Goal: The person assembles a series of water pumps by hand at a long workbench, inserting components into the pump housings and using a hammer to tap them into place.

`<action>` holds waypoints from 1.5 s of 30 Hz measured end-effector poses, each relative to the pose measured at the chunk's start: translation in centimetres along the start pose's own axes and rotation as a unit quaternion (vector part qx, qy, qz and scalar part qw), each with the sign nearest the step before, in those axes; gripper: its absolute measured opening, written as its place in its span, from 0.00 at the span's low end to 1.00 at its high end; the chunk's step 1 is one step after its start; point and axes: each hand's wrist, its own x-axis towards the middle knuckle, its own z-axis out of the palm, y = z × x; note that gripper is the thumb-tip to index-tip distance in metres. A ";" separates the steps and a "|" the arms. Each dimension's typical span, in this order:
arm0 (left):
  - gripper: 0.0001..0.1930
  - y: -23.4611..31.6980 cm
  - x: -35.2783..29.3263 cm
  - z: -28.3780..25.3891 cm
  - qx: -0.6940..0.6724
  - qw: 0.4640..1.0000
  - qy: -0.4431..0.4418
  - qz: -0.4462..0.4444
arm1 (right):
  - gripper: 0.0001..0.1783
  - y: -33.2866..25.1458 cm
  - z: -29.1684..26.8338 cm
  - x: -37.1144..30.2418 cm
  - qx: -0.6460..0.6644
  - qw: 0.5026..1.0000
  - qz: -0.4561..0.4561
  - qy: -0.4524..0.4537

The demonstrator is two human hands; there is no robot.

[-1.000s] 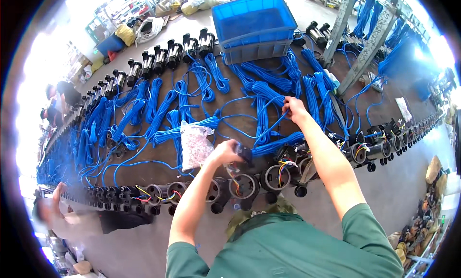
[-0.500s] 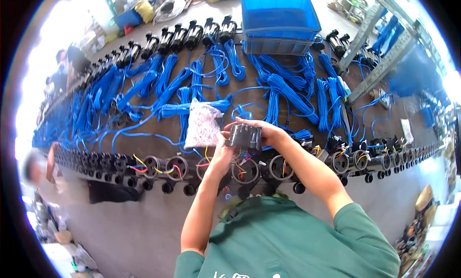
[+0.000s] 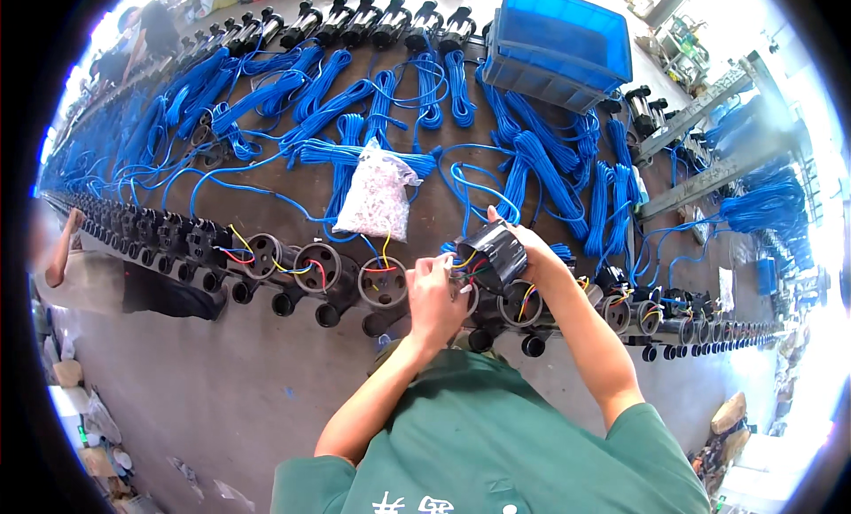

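Note:
My right hand (image 3: pixel 537 255) is wrapped round a glossy black cylindrical housing (image 3: pixel 498 251), tipped so that its open end faces left. Thin coloured wires (image 3: pixel 466 262), yellow, red and green among them, come out of that end. The fingers of my left hand (image 3: pixel 436 299) pinch together at these wires, partly hiding them. Just below the hands, at the table's near edge, stand round black pump bodies (image 3: pixel 384 283) with wires poking from their open tops. A clear bag of small pale pieces (image 3: pixel 376 195) lies beyond my left hand.
Bundled blue cables (image 3: pixel 550 181) cover much of the brown table (image 3: pixel 257 181). Black motor units (image 3: pixel 393 23) line its far edge beside stacked blue crates (image 3: pixel 558 48). Metal frame bars (image 3: pixel 700 190) rise at the right. Another person (image 3: pixel 115 279) is at the left.
My right hand has tilted the black housing and shifted it right, turning its open end leftward. My left hand has left the housing's side for the wires. The view has tilted.

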 end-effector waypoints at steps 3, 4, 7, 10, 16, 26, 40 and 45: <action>0.21 -0.7 0.4 -1.3 0.015 0.998 -0.057 -0.016 | 0.32 0.3 0.3 -0.7 -0.101 0.991 -0.076 0.035; 0.20 -0.9 0.6 -1.7 0.004 0.996 -0.084 -0.020 | 0.33 0.2 0.5 -0.9 -0.145 0.982 -0.112 0.040; 0.16 -2.3 1.7 -3.7 -0.297 0.908 -0.280 -0.100 | 0.36 0.4 1.3 -1.5 -0.156 0.977 -0.129 0.073; 0.18 -2.9 2.8 -6.5 -0.591 0.689 -0.329 -0.259 | 0.37 0.1 1.7 -2.5 -0.134 0.980 -0.132 0.063; 0.26 -3.2 2.4 -3.8 -0.553 0.625 -0.370 -0.408 | 0.38 0.9 0.9 -1.4 -0.160 0.977 -0.135 0.022; 0.15 -2.9 1.6 -0.8 0.105 0.970 -0.089 0.200 | 0.37 -0.1 2.2 -2.3 -0.202 0.964 -0.156 0.073; 0.39 -5.6 -5.4 -0.1 0.088 0.968 -0.010 0.236 | 0.39 3.7 1.6 -2.9 -0.221 0.945 -0.192 0.146; 0.30 -4.8 -5.2 0.7 0.150 0.971 0.003 0.183 | 0.37 3.4 2.6 -3.6 -0.251 0.930 -0.210 0.167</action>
